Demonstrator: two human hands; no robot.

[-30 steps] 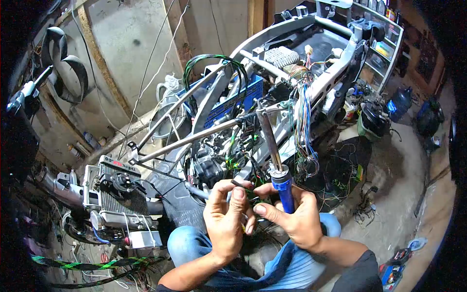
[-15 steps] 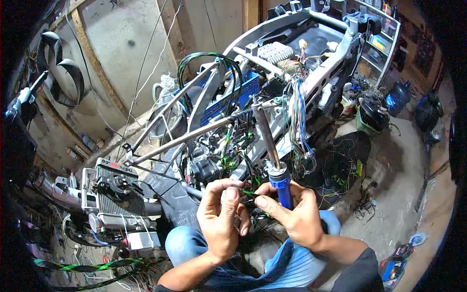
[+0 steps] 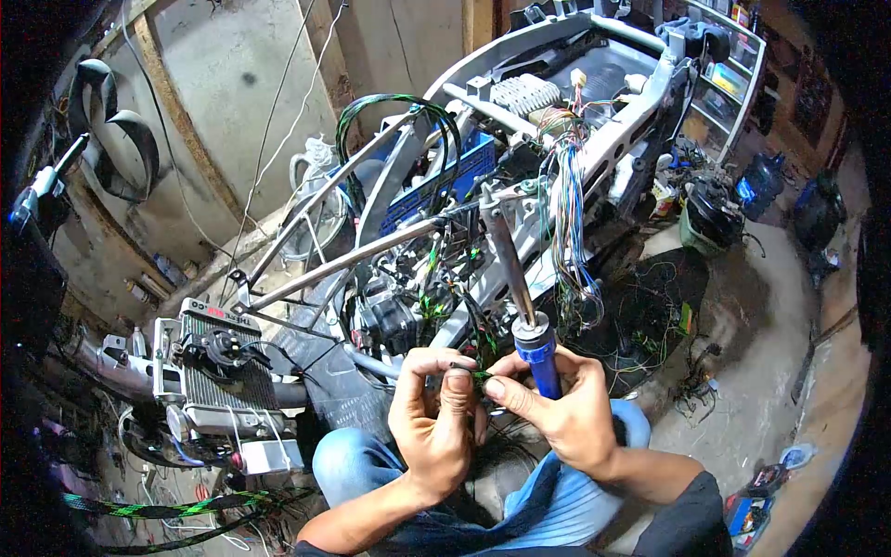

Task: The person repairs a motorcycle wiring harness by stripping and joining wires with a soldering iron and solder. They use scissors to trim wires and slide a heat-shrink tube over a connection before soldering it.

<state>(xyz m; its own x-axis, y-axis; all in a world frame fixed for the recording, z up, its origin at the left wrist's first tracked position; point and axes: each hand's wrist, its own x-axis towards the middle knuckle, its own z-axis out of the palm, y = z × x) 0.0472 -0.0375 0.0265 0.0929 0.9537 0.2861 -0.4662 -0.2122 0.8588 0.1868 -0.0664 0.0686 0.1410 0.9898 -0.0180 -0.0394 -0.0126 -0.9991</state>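
Note:
A thin dark wire with green (image 3: 479, 374) runs between my two hands. My left hand (image 3: 434, 422) pinches its left end, where a short dark piece shows between thumb and index finger. My right hand (image 3: 566, 413) pinches the wire between thumb and index finger from the other side. Against the right palm rests the blue handle (image 3: 544, 371) of a soldering iron, its long metal barrel (image 3: 509, 255) pointing up toward the frame. Just beyond the fingers lies a tangle of black and green wires (image 3: 432, 302).
A grey metal vehicle frame (image 3: 348, 260) spans the middle, with loose coloured wires (image 3: 568, 204) hanging from it. A radiator (image 3: 227, 362) stands at left, near a white box (image 3: 272, 457). A blue crate (image 3: 473, 172) sits behind the frame. A glass-fronted cabinet (image 3: 729, 88) is at upper right.
My left hand has moved slightly right and closer to my right hand, and the dark piece at its fingertips now shows. My right hand keeps nearly the same place.

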